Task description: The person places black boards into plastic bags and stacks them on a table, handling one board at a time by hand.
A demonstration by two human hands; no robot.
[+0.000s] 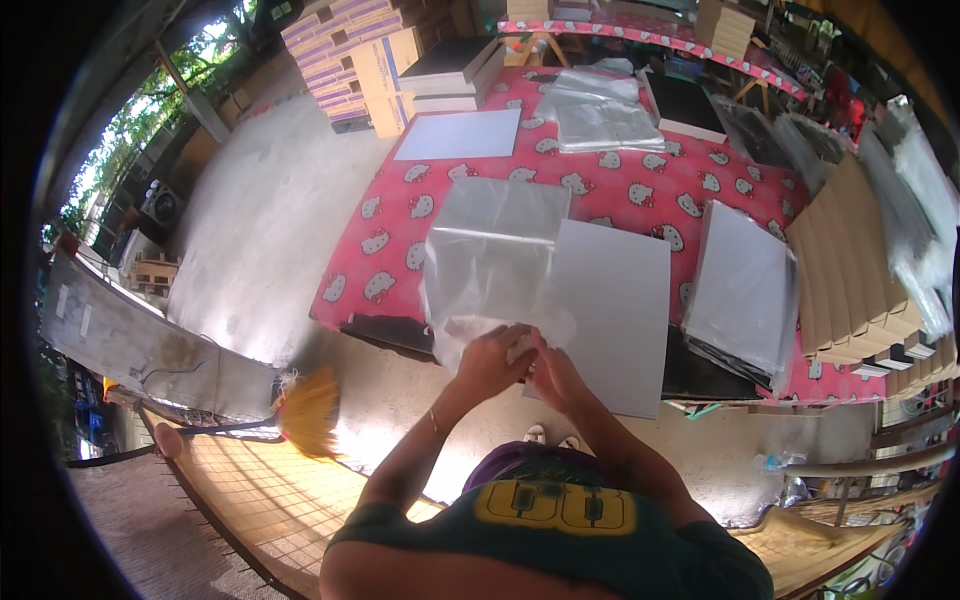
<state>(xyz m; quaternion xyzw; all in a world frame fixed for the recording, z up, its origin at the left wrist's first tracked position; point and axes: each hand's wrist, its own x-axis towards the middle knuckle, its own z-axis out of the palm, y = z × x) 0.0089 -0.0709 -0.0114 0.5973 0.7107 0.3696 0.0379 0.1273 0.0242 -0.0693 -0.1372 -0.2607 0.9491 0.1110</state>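
A clear plastic bag [492, 240] lies at the front of the table, its near end bunched up at the edge. There my left hand [492, 362] has its fingers closed on the plastic. Close against it is my right hand [550, 368], also with closed fingers at the bag's near end; the exact fingertip grip is too small to make out. Just right of the bag, a white sheet of board [612, 300] lies flat and juts past the table's front edge, partly under my right forearm.
A pink patterned cloth [385, 235] covers the table. A stack of bagged white sheets [738, 290] and brown cardboard pieces [850, 260] sit on the right. Farther back are a white sheet [458, 135], more clear bags [605, 115] and black-topped stacks [447, 62]. A broom [308, 412] is at the left.
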